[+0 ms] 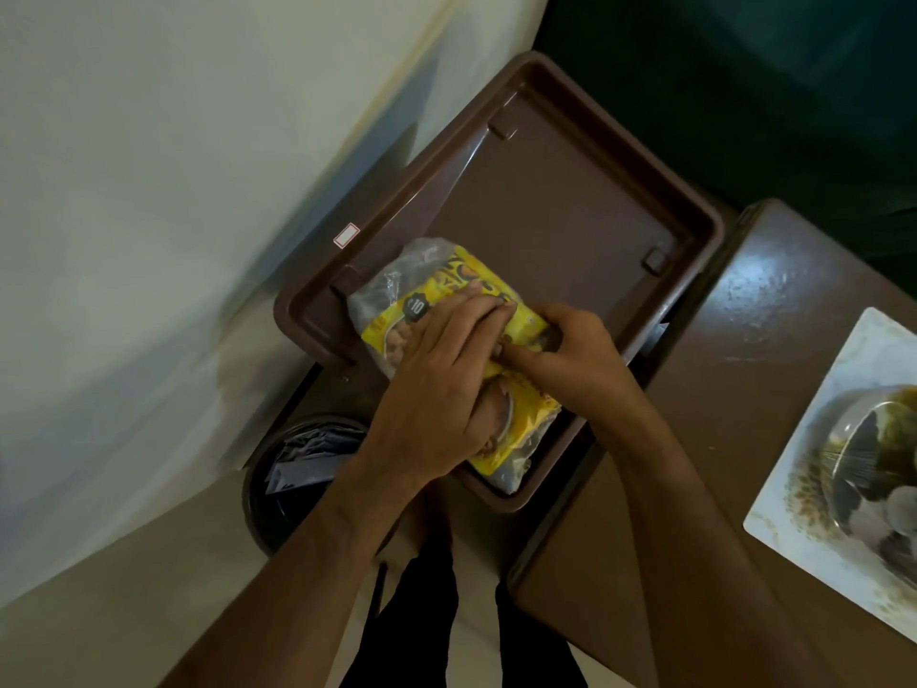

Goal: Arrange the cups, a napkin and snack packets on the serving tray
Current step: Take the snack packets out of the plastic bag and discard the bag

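A brown plastic serving tray (570, 191) lies at the centre of the head view. Yellow snack packets (436, 285) rest in its near-left corner, stacked or overlapping; how many I cannot tell. My left hand (436, 389) lies flat on top of the packets, fingers pressed down on them. My right hand (565, 355) grips the packets' right edge with curled fingers. The rest of the tray floor is bare. No cups or napkin are in view.
A dark round bin (297, 469) with papers inside stands on the floor below the tray's left corner. A brown table (744, 340) to the right carries a white square plate (818, 489) with a plastic-wrapped bowl (873, 464). A pale wall is on the left.
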Demonstrator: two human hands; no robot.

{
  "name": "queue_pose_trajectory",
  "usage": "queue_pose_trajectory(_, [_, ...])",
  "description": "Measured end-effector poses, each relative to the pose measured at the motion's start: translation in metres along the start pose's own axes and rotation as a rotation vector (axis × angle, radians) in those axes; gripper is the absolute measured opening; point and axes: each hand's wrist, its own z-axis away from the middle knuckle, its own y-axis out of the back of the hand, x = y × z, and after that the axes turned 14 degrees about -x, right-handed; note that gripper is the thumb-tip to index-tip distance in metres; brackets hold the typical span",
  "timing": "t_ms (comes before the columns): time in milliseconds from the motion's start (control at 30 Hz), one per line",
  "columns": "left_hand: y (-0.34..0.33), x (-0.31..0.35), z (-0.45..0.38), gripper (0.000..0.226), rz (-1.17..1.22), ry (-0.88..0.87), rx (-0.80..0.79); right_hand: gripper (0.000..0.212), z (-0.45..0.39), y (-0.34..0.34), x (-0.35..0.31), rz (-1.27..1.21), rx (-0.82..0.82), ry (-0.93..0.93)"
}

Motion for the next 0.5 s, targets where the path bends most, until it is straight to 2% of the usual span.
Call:
queue_pose_trajectory(133, [-0.001,0.009,-0.004,0.078,0.082,0.036,0.074,0.020,0.005,0.006,0.009,-0.344,-0.015,0.002])
queue_pose_trajectory(233, [-0.003,0.016,-0.005,0.094,0.233,0.179,0.205,0.028,0.011,0.014,0.016,-0.606,0.003,0.019])
queue_pose_trajectory(333, [-0.001,0.023,-0.007,0.112,0.435,0.330,0.227,0.039,0.019,0.021,0.023,-0.823,0.039,0.062])
queue_pose_trajectory(400, [0.000,0.027,-0.009,0.112,0.577,0.348,0.209,0.037,0.024,0.022,0.027,-0.896,0.063,0.098])
queue_pose_trajectory(500, [0.005,0.031,-0.017,0.094,0.844,0.447,0.182,0.039,0.029,0.022,0.031,-0.974,0.086,0.145])
